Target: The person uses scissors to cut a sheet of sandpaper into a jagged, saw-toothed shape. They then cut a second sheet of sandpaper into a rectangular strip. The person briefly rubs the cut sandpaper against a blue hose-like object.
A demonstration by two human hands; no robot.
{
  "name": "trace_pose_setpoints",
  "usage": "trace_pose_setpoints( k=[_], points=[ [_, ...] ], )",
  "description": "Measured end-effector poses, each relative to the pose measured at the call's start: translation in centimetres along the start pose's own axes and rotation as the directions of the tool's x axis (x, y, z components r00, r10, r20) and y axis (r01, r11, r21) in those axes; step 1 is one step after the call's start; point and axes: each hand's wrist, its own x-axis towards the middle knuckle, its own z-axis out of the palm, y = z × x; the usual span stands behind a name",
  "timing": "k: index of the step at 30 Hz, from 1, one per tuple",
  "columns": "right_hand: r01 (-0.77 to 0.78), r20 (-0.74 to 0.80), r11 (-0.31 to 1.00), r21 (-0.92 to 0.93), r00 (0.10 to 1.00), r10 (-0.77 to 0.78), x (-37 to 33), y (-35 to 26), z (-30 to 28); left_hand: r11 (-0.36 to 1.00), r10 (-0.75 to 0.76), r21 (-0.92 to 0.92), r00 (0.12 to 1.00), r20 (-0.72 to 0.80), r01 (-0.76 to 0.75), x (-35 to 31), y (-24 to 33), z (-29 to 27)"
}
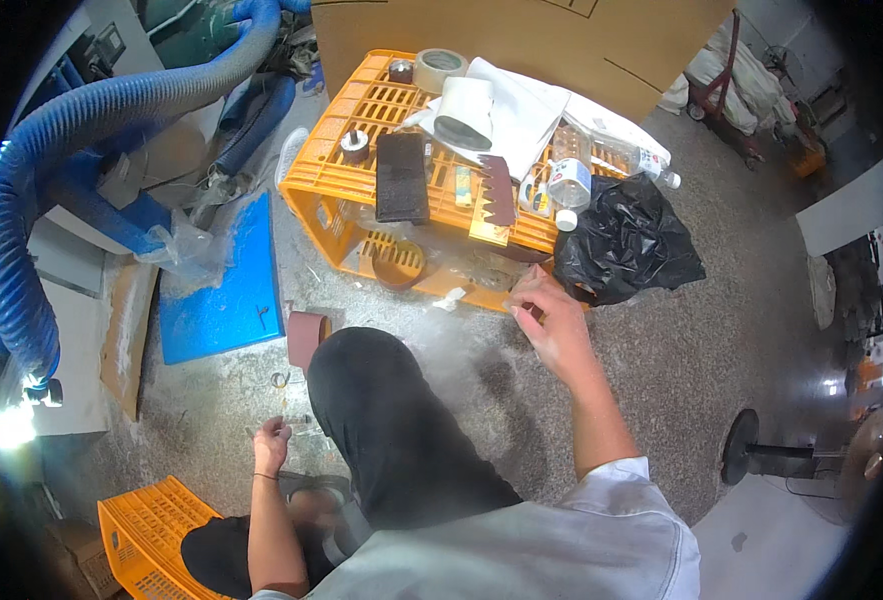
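My right hand (551,318) reaches to the near right edge of an orange plastic crate (333,170) lying on its side. Its fingers are bent together around something small and brownish that I cannot make out. My left hand (271,446) is low beside my left knee, fingers closed; a thin dark piece shows at its fingertips, too small to name. On the crate are a black block (401,178), a torn brown sandpaper sheet (498,190), a roll of clear tape (439,70), a white roll (464,112) and white sheets (521,105).
A black plastic bag (626,240) hangs beside plastic bottles (569,180) at the crate's right. A blue board (223,290) and thick blue hose (21,200) are at left. A reddish sanding band (306,338) lies near my knee. Another orange crate (151,515) is below me; a fan (741,447) stands right.
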Motion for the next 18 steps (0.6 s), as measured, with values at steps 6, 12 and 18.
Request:
trace_pose_setpoints(
  k=[6,12,18],
  points=[
    [0.025,-0.023,1.000,0.009,0.999,-0.025,0.4,-1.4,1.4,0.999,0.018,0.051,1.000,-0.004,-0.018,-0.4,0.9,-0.2],
    [0.008,-0.085,0.999,0.034,0.996,-0.005,0.8,-0.5,3.4,0.997,0.018,0.071,1.000,-0.007,-0.018,-0.6,0.6,-0.2],
    [-0.242,0.190,0.958,0.155,0.959,0.212,-1.0,6.5,12.7,0.999,-0.053,-0.001,0.998,0.036,0.053,-0.6,-0.2,1.3]
  ],
)
